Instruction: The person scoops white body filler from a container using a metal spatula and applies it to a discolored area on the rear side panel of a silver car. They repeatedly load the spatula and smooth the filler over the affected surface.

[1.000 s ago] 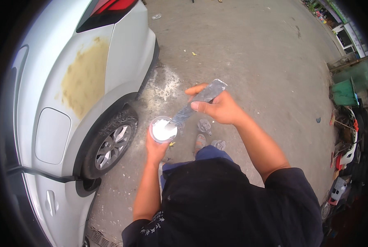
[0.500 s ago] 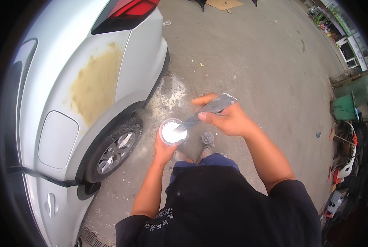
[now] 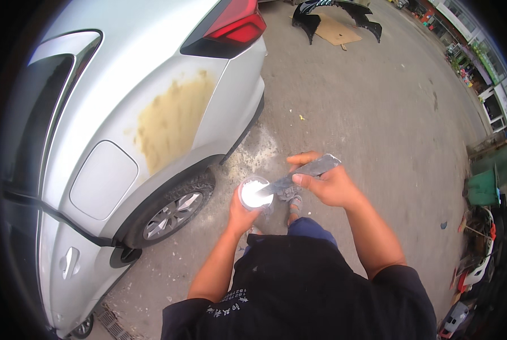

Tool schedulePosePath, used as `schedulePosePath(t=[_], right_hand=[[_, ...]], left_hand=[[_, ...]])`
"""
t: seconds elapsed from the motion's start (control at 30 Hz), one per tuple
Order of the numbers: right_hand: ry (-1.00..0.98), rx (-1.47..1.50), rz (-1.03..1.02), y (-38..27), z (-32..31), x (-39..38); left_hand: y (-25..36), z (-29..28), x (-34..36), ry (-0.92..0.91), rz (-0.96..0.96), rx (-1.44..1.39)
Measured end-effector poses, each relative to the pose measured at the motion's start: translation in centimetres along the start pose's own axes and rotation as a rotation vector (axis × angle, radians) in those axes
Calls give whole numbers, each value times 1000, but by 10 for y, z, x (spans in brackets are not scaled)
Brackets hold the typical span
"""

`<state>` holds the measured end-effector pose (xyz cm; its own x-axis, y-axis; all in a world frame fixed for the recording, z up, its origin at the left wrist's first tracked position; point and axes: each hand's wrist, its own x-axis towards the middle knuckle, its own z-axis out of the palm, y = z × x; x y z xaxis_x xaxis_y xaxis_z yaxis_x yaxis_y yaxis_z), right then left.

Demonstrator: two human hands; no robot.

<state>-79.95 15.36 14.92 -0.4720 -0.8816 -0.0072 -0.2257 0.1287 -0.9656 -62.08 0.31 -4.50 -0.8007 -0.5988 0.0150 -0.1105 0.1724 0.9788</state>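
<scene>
My left hand is wrapped round a clear plastic cup that holds a white paste or liquid. In my right hand is a grey, flat putty knife, gripped between thumb and fingers. Its narrow end reaches down into the cup, and a white smear shows on its wide end. To the left of both hands stands a silver car. On the rear panel above its wheel lies a tan, dull-edged patch, apart from both hands.
The car's rear wheel is close to my left arm. White powdery spots mark the ground beside it. A black car body part and a cardboard sheet lie at the far side. A green bin and piled parts line the right.
My view has shifted, so the car and far cardboard show more. Cup and putty knife are still held, the knife's end still in the cup. My feet have shifted.
</scene>
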Motion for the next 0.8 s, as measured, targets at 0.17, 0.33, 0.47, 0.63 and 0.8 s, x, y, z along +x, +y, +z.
schedulePosePath(t=[0.17,0.33,0.47,0.63,0.8], right_hand=[[-62,-17,-48,7,-14,20],[-144,9,-76,8,-39,56],[-252,54,-101,17,-70,90],[-366,64,-142,51,-137,135],[-425,95,-121,60,-193,174]], left_hand=[[-8,12,5,90,-40,42],[-15,29,20,209,16,49],[-8,47,44,304,19,86],[10,105,90,438,-85,130],[28,151,117,446,-173,141]])
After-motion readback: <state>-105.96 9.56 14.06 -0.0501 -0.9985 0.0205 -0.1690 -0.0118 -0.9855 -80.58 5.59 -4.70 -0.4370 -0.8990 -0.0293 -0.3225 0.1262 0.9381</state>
